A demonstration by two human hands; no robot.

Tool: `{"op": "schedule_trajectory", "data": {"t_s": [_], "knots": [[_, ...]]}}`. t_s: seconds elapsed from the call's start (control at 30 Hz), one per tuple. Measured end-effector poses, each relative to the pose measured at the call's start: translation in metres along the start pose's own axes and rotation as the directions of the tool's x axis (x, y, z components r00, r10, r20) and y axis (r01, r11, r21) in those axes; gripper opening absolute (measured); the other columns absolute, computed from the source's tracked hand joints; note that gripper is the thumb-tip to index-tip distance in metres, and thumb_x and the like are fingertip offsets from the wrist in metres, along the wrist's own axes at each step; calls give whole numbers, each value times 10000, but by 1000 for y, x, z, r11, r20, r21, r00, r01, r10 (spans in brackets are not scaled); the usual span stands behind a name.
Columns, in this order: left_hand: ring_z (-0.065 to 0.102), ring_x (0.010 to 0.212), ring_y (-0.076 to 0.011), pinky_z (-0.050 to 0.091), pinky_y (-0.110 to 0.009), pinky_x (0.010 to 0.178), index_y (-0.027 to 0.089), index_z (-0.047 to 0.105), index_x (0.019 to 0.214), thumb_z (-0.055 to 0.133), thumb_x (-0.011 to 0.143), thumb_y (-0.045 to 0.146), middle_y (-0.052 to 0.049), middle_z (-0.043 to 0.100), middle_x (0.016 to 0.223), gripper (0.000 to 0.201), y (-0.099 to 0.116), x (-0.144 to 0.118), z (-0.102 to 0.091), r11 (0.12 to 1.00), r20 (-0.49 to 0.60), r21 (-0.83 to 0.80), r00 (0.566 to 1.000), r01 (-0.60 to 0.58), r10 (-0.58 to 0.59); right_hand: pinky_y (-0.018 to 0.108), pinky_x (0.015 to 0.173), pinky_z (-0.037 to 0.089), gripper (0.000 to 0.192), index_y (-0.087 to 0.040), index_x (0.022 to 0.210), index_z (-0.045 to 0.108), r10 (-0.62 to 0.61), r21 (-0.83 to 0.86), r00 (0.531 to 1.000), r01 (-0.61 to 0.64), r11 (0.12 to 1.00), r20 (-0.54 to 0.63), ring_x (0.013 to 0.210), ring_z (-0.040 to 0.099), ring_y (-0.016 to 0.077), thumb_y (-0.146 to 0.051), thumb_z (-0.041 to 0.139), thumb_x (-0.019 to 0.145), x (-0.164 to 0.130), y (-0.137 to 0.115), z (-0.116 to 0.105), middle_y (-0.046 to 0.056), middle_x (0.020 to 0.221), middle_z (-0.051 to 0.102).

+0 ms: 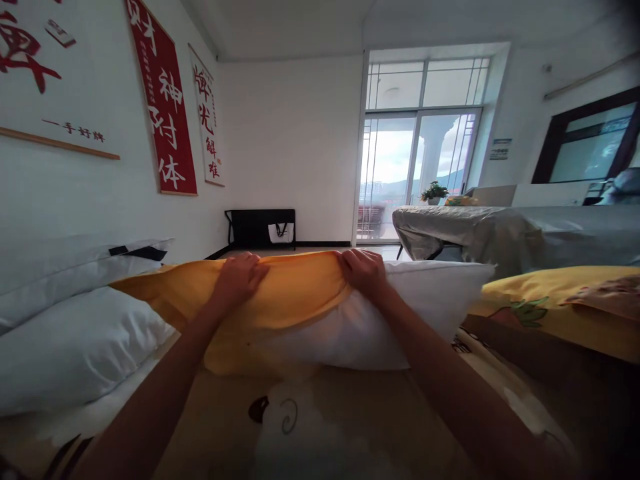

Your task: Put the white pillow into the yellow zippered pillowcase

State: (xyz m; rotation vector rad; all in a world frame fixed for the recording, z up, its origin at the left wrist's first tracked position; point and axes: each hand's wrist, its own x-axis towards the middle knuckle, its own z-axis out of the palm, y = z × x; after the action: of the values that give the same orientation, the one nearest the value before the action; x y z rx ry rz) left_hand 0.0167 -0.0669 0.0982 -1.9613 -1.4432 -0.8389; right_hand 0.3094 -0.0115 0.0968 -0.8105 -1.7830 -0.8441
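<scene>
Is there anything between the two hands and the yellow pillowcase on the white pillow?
Nothing visible. The left hand and right hand both already pinch the top edge of the yellow pillowcase, which partly covers the white pillow.

At frame centre we see the pillow (400, 320) lying on the bed (350, 427), its left half inside the pillowcase (250, 307). Two more pillows (75, 333) lie stacked at left; a covered table (500, 233) stands behind, upper right.

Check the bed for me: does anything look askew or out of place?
The yellow pillowcase covers only part of the white pillow; the pillow's right end sticks out bare. Both the left hand and right hand grip the bunched case edge.
</scene>
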Motion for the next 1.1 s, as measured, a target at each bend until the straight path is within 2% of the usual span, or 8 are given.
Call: {"op": "schedule_trajectory", "data": {"t_s": [0.13, 0.3, 0.5, 0.63, 0.73, 0.83, 0.93, 1.1], "knots": [[553, 813, -187, 380, -325, 759, 190, 574, 847, 387, 923, 310, -43, 615, 849, 235, -11, -6, 14, 981, -151, -193, 987, 15, -45, 245, 558, 290, 437, -179, 599, 546, -116, -78, 987, 107, 991, -111, 530, 418, 111, -329, 355, 963, -10, 1, -9, 17, 557, 492], [511, 713, -153, 385, -283, 683, 198, 573, 831, 433, 898, 282, -14, 555, 750, 176, -9, -11, 22, 896, -331, -440, 917, 58, -222, 296, 715, 369, 448, -186, 964, 663, 20, -114, 972, 8, 993, 235, 906, 528, 215, -547, 402, 910, -15, 14, -23, 106, 1022, 607], [529, 752, -167, 391, -307, 741, 188, 568, 852, 421, 906, 317, -21, 567, 773, 202, -6, -13, 18, 935, -329, -354, 932, 30, -154, 288, 673, 373, 487, -185, 847, 588, 14, 236, 707, -255, 938, 707, 733, 543, 181, -620, 373, 883, -7, 26, -29, 55, 807, 627], [564, 1034, -237, 321, -402, 963, 154, 499, 1182, 426, 906, 432, -96, 634, 1072, 399, -9, -16, 11, 990, -223, -139, 973, 26, -56, 258, 589, 339, 424, -193, 808, 542, 105, 217, 793, -287, 933, 600, 636, 519, 158, -616, 520, 786, -9, 26, -30, 24, 704, 601], [551, 1106, -276, 295, -437, 992, 136, 448, 1273, 413, 888, 549, -133, 619, 1176, 566, -13, -16, 8, 996, -102, -47, 992, 70, -74, 269, 595, 322, 374, -190, 703, 527, 189, 5, 951, -196, 981, 245, 597, 500, 156, -545, 493, 816, -15, 26, -32, 33, 606, 567], [540, 1138, -282, 299, -438, 998, 141, 474, 1262, 388, 876, 595, -137, 603, 1232, 602, -20, -13, 4, 998, -5, -7, 998, 62, -62, 297, 646, 340, 387, -188, 620, 527, 120, -182, 992, -109, 977, 47, 616, 507, 169, -461, 412, 869, -20, 29, -36, 51, 583, 560], [522, 1169, -281, 287, -459, 1015, 169, 479, 1272, 436, 840, 620, -125, 592, 1258, 627, -30, -10, -5, 1000, 119, 8, 993, 22, -22, 339, 721, 361, 400, -182, 708, 612, 4, -188, 962, 49, 981, 273, 689, 540, 196, -510, 444, 862, -23, 41, -47, 61, 657, 602], [473, 1210, -349, 263, -570, 1011, 252, 310, 1414, 766, 543, 545, -142, 500, 1356, 1026, -52, -10, -30, 988, 373, 100, 925, -119, 74, 402, 835, 378, 610, -212, 1044, 636, -84, -35, 748, 141, 989, 659, 973, 565, 292, -635, 688, 607, -32, 65, -70, 106, 1031, 640]]}}
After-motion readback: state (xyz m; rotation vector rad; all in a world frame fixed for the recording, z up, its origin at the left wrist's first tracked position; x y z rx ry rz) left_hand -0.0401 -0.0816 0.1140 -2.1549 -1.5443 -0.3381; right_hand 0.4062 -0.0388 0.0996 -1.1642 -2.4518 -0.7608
